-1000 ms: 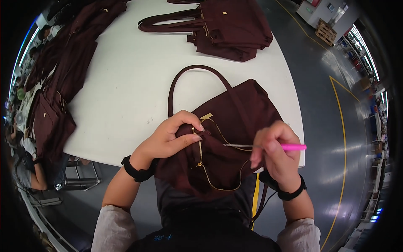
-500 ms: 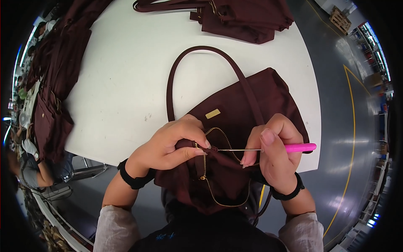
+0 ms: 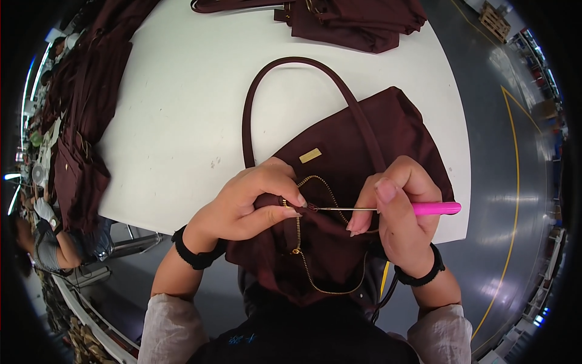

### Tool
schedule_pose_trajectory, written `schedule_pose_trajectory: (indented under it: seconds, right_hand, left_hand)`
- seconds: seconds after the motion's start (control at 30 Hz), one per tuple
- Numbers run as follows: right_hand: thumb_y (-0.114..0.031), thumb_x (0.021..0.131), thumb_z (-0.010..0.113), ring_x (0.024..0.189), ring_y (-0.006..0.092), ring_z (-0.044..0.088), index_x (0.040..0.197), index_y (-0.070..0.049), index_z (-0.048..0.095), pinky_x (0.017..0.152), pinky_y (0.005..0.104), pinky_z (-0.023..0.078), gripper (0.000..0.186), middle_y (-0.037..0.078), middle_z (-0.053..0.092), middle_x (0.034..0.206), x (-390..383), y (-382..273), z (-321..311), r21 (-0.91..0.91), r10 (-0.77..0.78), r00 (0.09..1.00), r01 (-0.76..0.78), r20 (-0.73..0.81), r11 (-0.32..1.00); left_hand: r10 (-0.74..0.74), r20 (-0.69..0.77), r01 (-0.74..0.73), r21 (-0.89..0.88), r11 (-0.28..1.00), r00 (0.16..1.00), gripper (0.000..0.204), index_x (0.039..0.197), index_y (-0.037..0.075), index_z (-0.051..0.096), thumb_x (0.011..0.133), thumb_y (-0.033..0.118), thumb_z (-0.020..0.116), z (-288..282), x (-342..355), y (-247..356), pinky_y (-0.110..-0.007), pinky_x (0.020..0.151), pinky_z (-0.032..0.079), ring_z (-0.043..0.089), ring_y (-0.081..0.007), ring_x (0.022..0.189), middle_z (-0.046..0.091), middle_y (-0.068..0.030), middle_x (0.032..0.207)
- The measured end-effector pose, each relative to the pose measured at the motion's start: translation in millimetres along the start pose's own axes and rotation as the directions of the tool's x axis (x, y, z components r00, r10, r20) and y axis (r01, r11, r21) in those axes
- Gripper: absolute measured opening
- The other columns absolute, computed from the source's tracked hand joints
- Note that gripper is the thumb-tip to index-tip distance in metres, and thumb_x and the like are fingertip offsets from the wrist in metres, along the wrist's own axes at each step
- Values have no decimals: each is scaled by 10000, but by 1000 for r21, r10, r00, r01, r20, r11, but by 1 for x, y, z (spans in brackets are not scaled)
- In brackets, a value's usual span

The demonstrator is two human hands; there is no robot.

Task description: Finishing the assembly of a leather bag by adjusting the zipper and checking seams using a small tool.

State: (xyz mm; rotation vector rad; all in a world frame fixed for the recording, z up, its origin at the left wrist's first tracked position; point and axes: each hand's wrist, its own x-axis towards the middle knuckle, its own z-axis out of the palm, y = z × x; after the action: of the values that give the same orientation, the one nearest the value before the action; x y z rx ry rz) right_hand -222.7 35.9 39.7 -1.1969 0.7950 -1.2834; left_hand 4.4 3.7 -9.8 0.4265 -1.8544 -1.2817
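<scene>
The maroon bag hangs off the counter edge between both hands — left hand pinching its zipper end, right hand gripping a pink-handled pick.

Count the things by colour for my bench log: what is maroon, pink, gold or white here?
Maroon fabric handbag in hand: 1
Maroon bag piles, far and left: 2
Pink-handled metal pick: 1
Gold zipper: 1
Gold rectangular plate: 1
White table: 1
Total: 7

Matt maroon cloth bag; gold metal zip; glossy pink plastic tool handle
</scene>
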Motion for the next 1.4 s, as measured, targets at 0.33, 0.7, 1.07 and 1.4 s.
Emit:
schedule_pose_trajectory:
  seconds: [0.33, 0.7, 1.07, 1.4]
  right_hand:
    - [-45, 922, 534, 544, 72, 590, 751, -8, 498, 495, 199, 468, 179, 71, 616, 621, 0, -2, 1, -6, 4, 1000, -4, 2, 1000]
    - [4, 870, 576, 553, 104, 623, 761, -10, 508, 504, 211, 470, 129, 70, 617, 623, -1, -3, 3, -233, -136, 987, 153, 89, 960]
    - [-8, 819, 637, 521, 144, 614, 771, -28, 514, 459, 237, 464, 134, 82, 621, 622, -10, 1, 1, -292, -285, 951, 307, 117, 906]
    - [21, 763, 673, 469, 175, 561, 763, -35, 516, 425, 246, 433, 167, 71, 588, 606, -9, 4, 2, -387, -376, 909, 417, 182, 822]
  left_hand:
    - [6, 3, -6, -7, 1000, 1000, 234, 1015, 83, 557, 818, -14, 635, 0, 0, 1, -346, 766, 419, 530, -224, 791, 628, -48, 924]
    - [18, 0, -18, 7, 1000, 1000, 228, 1012, 85, 562, 818, -5, 642, 0, 3, 2, -344, 759, 419, 530, -222, 777, 629, -46, 918]
    - [36, -4, -36, 69, 997, 999, 226, 981, 101, 573, 796, -5, 649, 0, 1, 3, -368, 816, 411, 542, -220, 742, 651, -28, 879]
    - [54, -24, -52, 82, 995, 998, 210, 983, 96, 575, 807, 10, 652, 1, 2, 2, -359, 806, 415, 552, -216, 764, 653, -22, 881]
